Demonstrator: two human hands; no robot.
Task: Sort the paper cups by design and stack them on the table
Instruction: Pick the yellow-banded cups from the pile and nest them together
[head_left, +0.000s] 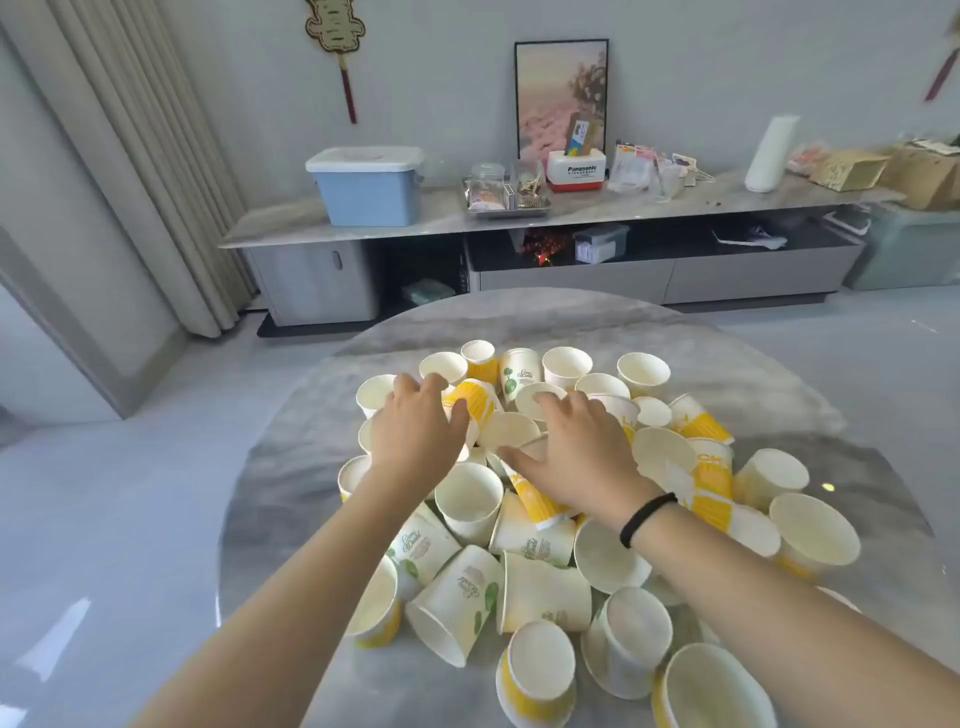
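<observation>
We reached into the cup heap (545, 519) on our bench (291, 493) | left hand (415, 434) gripped a yellow-striped cup (475, 402) at 11 o'clock | right hand (576, 457) lay spread, fingers straight, over cups at centre.

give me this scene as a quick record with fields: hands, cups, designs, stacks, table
left hand: on the pile, fingers curled round a yellow striped cup
right hand: fingers spread flat on the pile, black wristband
cups: loose heap of paper cups, some upright, many tipped on their sides
designs: yellow striped; white with green leaf print
stacks: no sorted stack visible
table: round grey marble-look table
</observation>
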